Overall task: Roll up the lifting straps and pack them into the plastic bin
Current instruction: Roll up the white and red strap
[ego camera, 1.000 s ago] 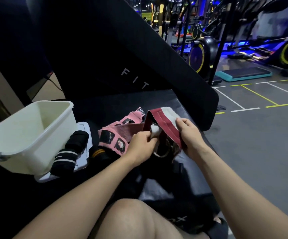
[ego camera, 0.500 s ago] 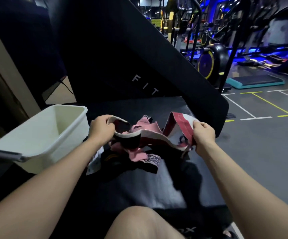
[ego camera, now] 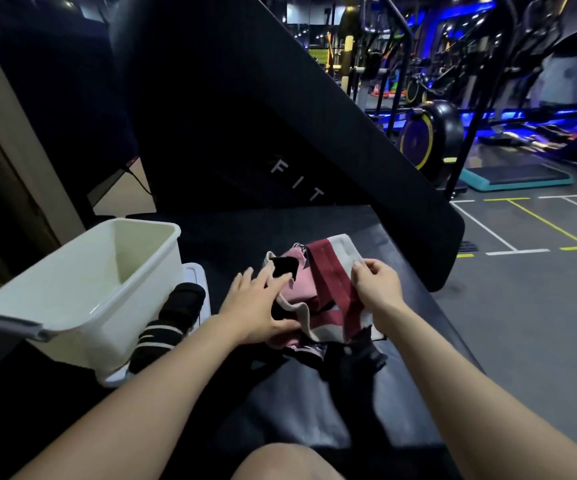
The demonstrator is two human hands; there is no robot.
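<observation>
- Centrally, on the black padded bench: a heap of lifting straps.
- Right hand — pinches the red-and-cream strap at its upper edge.
- Left hand — fingers spread flat on the heap, gripping nothing.
- White plastic bin — at the bench's left edge, tilted; rolled black straps lie just beside it.

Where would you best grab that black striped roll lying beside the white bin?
Probably round the middle of the black striped roll, coming from above. It lies lengthwise on the flat lid against the white bin, so only its top and right side are free for the grip.
</observation>
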